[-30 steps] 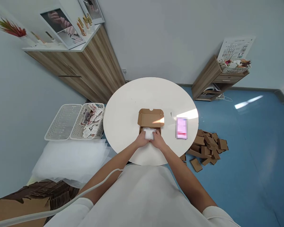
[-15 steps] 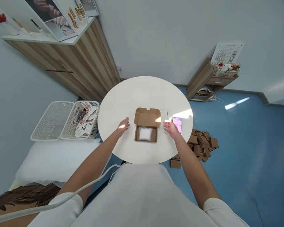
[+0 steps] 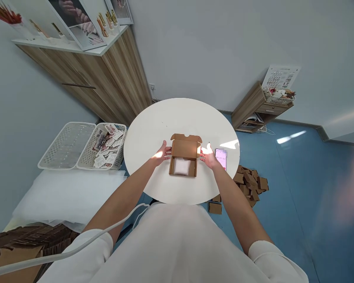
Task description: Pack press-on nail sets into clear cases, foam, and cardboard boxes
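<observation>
An open brown cardboard box (image 3: 186, 148) rests near the middle of the round white table (image 3: 153, 118), its lid raised at the back. Inside lies a white packet (image 3: 182, 166). At the box's left side is my left hand (image 3: 163, 151), fingers apart, their tips at the edge of the lid. My right hand (image 3: 208, 156) is open on the other side, its fingertips by the lid's right edge. Neither hand has closed on the box. A phone (image 3: 221, 158) with a lit pink screen lies just right of my right hand.
Left of the table stand a white basket of printed cards (image 3: 107, 146) and another white basket (image 3: 66, 145). Folded cardboard (image 3: 26, 247) lies at the lower left. Small brown boxes (image 3: 250, 182) are heaped on the floor at the right. A white cable crosses my left arm.
Both hands have moved inward to the sides of the box lid. The lid stands somewhat more upright. The whole view has shifted slightly.
</observation>
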`<state>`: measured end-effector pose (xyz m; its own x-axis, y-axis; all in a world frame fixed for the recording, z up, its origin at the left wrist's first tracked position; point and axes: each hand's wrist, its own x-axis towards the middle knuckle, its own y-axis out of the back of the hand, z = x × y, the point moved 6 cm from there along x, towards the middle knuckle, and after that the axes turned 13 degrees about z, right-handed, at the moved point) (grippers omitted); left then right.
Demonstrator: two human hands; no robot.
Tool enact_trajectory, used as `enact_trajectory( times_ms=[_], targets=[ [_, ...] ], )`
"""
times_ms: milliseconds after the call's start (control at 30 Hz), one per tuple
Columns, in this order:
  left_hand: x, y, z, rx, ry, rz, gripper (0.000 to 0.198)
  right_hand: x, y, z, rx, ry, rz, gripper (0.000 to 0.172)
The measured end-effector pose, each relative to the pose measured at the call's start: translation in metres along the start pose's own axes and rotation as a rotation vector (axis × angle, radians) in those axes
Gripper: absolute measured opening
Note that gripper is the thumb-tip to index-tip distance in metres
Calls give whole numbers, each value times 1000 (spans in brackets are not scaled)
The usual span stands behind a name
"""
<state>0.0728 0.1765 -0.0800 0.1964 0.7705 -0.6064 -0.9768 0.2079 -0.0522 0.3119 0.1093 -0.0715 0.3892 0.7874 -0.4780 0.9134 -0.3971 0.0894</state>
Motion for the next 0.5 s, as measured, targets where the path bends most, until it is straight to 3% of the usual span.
enact_trajectory(
  times_ms=[300, 500],
  targets=[
    [-26, 3, -12, -246, 36, -27, 69, -27, -4, 14, 65, -37, -137, 64],
    [-45, 5, -22, -164, 18, -73, 64, -50, -6, 26, 31, -19, -213, 62]
  ],
)
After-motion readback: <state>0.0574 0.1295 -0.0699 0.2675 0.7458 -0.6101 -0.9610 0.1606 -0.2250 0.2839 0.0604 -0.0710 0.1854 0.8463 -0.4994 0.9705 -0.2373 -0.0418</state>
